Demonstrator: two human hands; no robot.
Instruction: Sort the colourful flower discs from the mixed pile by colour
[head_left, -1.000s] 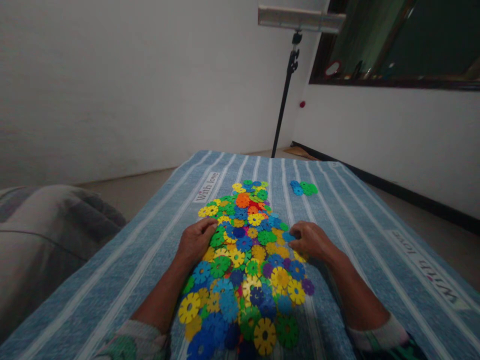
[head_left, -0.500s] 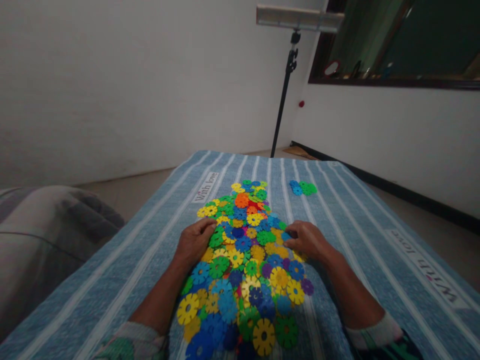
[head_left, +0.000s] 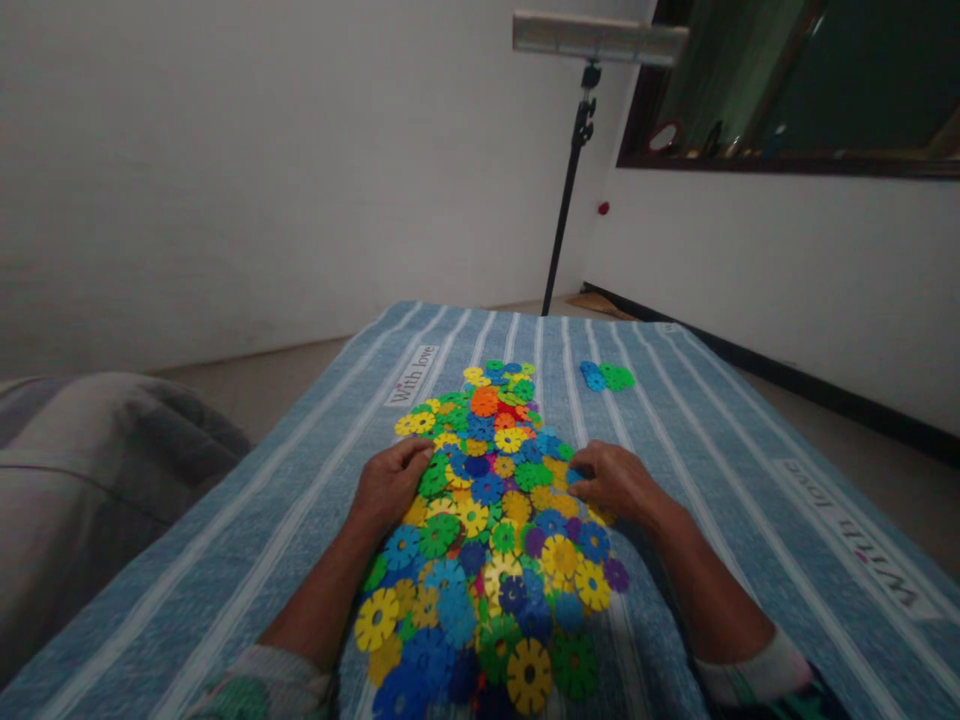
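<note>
A long heap of flat, notched plastic discs (head_left: 487, 488) in yellow, green, blue, orange, red and purple spreads down the middle of the cloth. My left hand (head_left: 390, 482) rests against the heap's left edge, its fingers loosely bent beside green and yellow discs. Nothing shows in its grasp. Across the heap, my right hand (head_left: 613, 480) lies at the right edge with thumb and forefinger apart. A blue disc (head_left: 574, 476) shows in the gap between them, apparently lying in the heap. The undersides of both hands are hidden.
A small group of green discs (head_left: 617, 377) and blue discs (head_left: 592, 375) lies apart at the far right. The blue striped cloth (head_left: 720, 480) covers the table. Beyond it stands a lamp on a black pole (head_left: 568, 190). A cloth-covered seat (head_left: 112, 500) is at the left.
Both hands stay in place beside the heap, and the discs lie as before. Only a very slight shift of the view shows.
</note>
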